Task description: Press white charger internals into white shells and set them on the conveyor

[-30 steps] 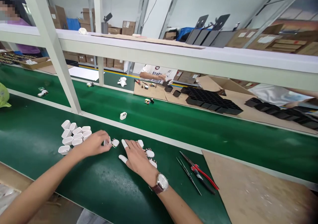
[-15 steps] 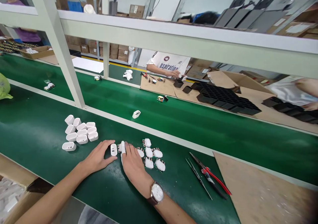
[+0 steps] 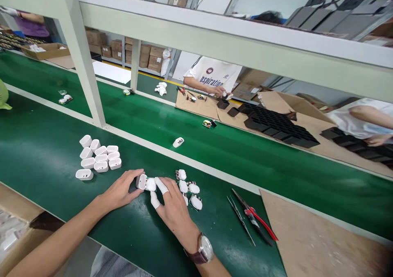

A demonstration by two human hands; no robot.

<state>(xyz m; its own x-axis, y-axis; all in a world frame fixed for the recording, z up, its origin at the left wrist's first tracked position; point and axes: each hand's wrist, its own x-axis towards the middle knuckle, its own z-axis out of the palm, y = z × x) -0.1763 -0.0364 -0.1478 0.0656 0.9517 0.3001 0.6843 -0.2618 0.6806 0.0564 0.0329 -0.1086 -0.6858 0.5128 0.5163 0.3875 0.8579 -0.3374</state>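
My left hand grips a white charger housing between thumb and fingers, its open end turned towards the right. A small circuit board with a white cover sits at that opening; whether its edge is inside I cannot tell. My right hand, with white finger cots on thumb and forefinger, pinches this board from the right. Several similar white-covered boards lie just beyond my right hand, partly hidden by it. To the left, several white charger housings stand grouped on the green bench.
Tweezers and red-and-black pliers lie to the right beside a brown board. On the green belt are a white housing and a circuit board. A frame post rises ahead. Co-workers sit opposite near black cases.
My right hand has uncovered the board and now pinches it against the housing in my left hand. The housing has tilted to face right. Parts on the belt have shifted right.
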